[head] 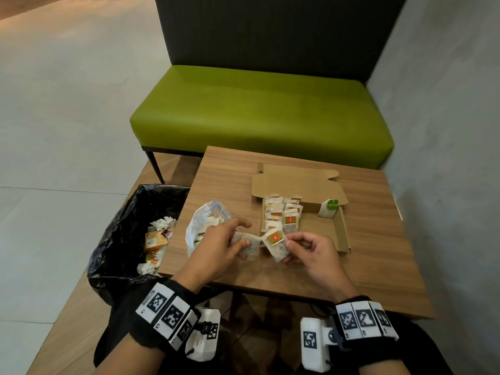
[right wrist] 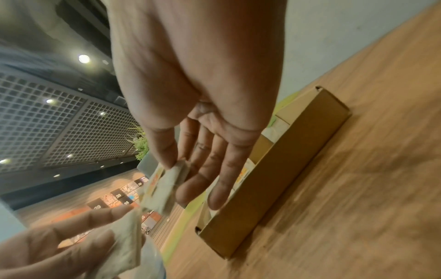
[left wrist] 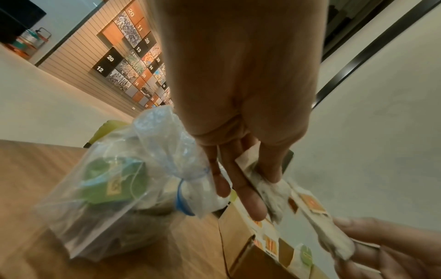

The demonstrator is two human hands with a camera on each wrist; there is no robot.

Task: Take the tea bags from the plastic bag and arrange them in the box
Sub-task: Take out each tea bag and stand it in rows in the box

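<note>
Over the near part of the wooden table (head: 378,266), my left hand (head: 224,244) pinches a pale tea bag (head: 250,247). My right hand (head: 305,249) pinches a tea bag with an orange tag (head: 276,240) right beside it. In the left wrist view the left hand (left wrist: 250,181) holds its tea bag (left wrist: 272,190); in the right wrist view the right hand (right wrist: 188,169) holds its tea bag (right wrist: 164,186). The clear plastic bag (head: 205,223) lies left of my hands with tea bags inside. The open cardboard box (head: 342,228) holds rows of tea bags (head: 281,215) on its left side and one green-tagged tea bag (head: 328,208) at the back.
A bin lined with a black bag (head: 121,239) stands at the table's left edge with rubbish inside. A green bench (head: 257,112) sits behind the table. A grey wall (head: 446,104) runs along the right.
</note>
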